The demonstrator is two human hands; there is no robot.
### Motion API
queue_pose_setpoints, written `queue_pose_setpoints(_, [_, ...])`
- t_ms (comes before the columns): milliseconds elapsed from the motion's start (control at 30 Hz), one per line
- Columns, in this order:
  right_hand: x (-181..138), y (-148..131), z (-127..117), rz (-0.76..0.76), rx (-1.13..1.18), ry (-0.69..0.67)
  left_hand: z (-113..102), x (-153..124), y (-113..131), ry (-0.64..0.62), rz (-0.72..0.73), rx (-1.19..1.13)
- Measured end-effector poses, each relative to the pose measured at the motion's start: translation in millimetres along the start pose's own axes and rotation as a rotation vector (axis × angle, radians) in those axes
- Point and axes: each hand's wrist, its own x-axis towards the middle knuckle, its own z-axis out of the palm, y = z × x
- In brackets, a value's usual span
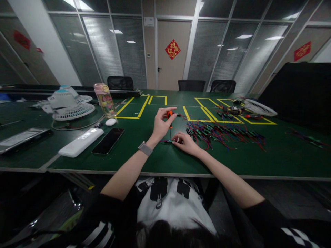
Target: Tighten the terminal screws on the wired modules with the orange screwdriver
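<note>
My left hand (160,124) is closed round an orange-handled screwdriver (169,117) held upright, its thin shaft pointing down at a small green circuit board (169,141) on the green table (144,151). My right hand (184,142) rests on the table with its fingers pinched on the right end of that board, which has red and blue wires. A grey watch is on my left wrist. Just right of my hands lies a heap of similar small boards with red and blue wires (222,134).
A black phone (108,140), a white remote-like box (80,142) and a white mouse (110,122) lie to the left, behind them a drink bottle (104,100) and white fans (69,103). Yellow tape rectangles (207,110) mark the far table. Another fan (260,108) is far right. Black chairs stand beyond.
</note>
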Motion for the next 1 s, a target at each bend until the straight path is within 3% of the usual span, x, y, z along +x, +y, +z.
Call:
queue_pose_setpoints(233, [0.2,-0.2,-0.1,0.003,0.001,-0.001,1.6,0.5,-1.5,-0.124,-0.062,-0.172])
queue_pose_setpoints(467, [0.2,-1.6,-0.9,0.012,0.002,0.003,-0.2,-0.1,-0.2,-0.029,0.012,0.009])
queue_pose_setpoints(700, [0.1,-2.7,-2.1,-0.008,-0.013,-0.002,1.7,0.9,0.9,-0.144,-0.125,-0.204])
queue_pose_setpoints(900, [0.2,-2.9,-2.2,-0.010,0.002,-0.004,1.6,-0.5,-1.4,-0.042,-0.017,-0.048])
queue_pose_setpoints(1000, [0.4,-3.2,-2.2,-0.013,-0.018,-0.007,0.9,0.7,-2.6,-0.054,-0.039,-0.084])
